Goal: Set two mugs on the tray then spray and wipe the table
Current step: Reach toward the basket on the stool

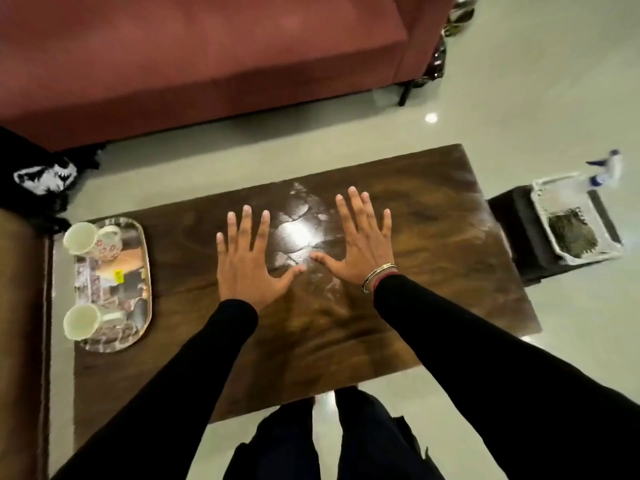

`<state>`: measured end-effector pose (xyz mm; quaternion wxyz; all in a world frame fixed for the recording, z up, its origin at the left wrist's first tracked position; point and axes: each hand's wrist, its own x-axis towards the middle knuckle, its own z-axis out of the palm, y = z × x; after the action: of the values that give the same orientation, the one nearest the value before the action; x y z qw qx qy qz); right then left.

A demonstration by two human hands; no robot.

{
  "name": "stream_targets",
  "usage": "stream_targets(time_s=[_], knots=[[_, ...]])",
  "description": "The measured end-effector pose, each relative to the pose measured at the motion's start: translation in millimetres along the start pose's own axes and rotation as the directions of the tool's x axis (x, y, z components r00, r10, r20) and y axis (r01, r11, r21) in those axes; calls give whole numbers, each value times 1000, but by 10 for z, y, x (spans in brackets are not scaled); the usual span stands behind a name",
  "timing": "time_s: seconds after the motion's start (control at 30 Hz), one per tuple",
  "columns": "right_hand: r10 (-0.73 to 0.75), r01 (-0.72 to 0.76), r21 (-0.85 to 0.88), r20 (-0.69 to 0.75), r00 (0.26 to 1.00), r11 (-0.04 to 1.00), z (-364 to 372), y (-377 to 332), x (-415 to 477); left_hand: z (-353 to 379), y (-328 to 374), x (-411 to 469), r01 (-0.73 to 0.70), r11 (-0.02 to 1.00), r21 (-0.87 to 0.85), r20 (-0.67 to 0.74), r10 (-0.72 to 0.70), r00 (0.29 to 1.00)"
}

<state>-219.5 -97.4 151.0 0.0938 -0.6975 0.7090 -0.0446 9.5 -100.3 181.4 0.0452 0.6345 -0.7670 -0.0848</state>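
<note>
A dark wooden table (433, 237) fills the middle of the view. At its left end lies a shiny tray (142, 271) carrying two white mugs: a flowered mug (91, 240) at the far end and a plain mug (86, 322) at the near end. My left hand (247, 261) and my right hand (360, 242) are held flat over the table's centre, fingers spread, holding nothing. Pale streaks and a light glare show on the wood between them. A spray bottle (607, 168) stands off the table at the far right, beside a white basket (575, 220) with a green cloth (571, 232).
A red sofa (194, 57) runs along the far side. A dark stool (519, 237) holds the basket right of the table. A black bag with a white print (41, 174) lies at the left. Brown furniture (20, 341) borders the left edge. Pale tiled floor (554, 81) surrounds everything.
</note>
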Motion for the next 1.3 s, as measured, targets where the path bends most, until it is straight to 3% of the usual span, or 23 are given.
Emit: stream_targets(time_s=[0.17,0.43,0.67,0.97,1.3], knots=[[110,-110,7,-38,993,994,-577,372,-463,-407,763,-91,-53,998,-18,-10,53,999],[211,-212,10,-129,969,977,-1166,691,-711,-861,1127,170,-234,971,38,-40,236,971],[348,-348,37,-183,919,937,-1437,1239,-914,-844,1798,343,-405,914,32,-24,406,914],[518,-509,94,-154,842,855,-1531,2812,-1267,-344,3484,561,-564,825,-37,2,565,825],[556,-541,172,-55,829,824,-1453,4949,-1586,475,5722,819,-566,821,-80,153,571,807]])
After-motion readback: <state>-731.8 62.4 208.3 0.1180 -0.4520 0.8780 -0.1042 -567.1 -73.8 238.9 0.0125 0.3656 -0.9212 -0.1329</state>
